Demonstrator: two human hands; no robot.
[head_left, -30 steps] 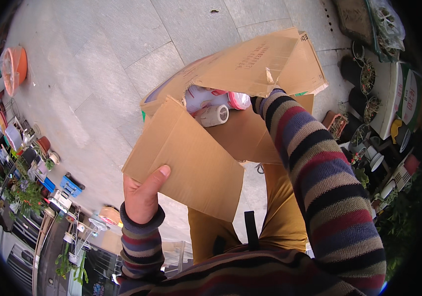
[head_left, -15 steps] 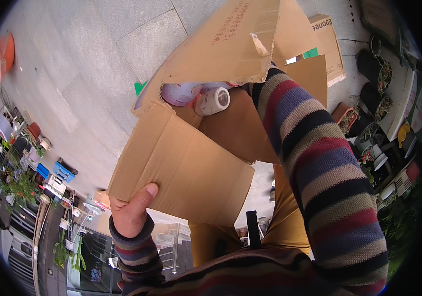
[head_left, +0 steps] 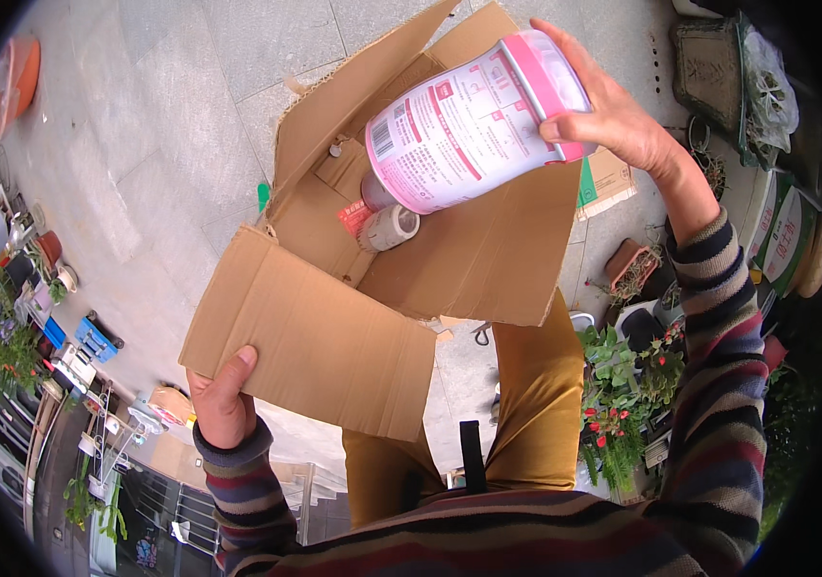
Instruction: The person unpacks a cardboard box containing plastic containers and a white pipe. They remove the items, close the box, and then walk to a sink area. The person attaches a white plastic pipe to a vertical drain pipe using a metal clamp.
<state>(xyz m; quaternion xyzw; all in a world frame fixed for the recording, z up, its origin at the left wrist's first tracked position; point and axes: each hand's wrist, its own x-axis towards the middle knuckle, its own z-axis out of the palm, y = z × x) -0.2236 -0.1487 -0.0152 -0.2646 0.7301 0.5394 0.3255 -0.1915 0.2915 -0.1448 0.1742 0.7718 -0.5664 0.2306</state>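
An open cardboard box [head_left: 493,264] is in front of me, its flaps folded outward. My left hand [head_left: 225,399] pinches the near flap [head_left: 320,327] at its left corner, thumb on top. Over the box opening, my right hand [head_left: 618,120] grips a large white and pink canister [head_left: 469,130] by its pink-rimmed end, fingers and thumb around the rim. The canister lies tilted, its other end pointing down and left into the box. Beneath it, inside the box, lie a small pale cylindrical container [head_left: 392,229] and a red printed piece [head_left: 353,217]. The canister hides part of the interior.
Grey paving surrounds the box. Another cardboard piece with green tape [head_left: 605,183] lies behind it on the right. Potted plants [head_left: 622,404] stand close on my right, with a brown planter [head_left: 634,264] farther off. An orange tub [head_left: 15,87] is at the far left.
My right hand, hidden inside the box before, has come up and out to the right holding the canister. The left hand keeps its hold on the flap, now slightly farther left.
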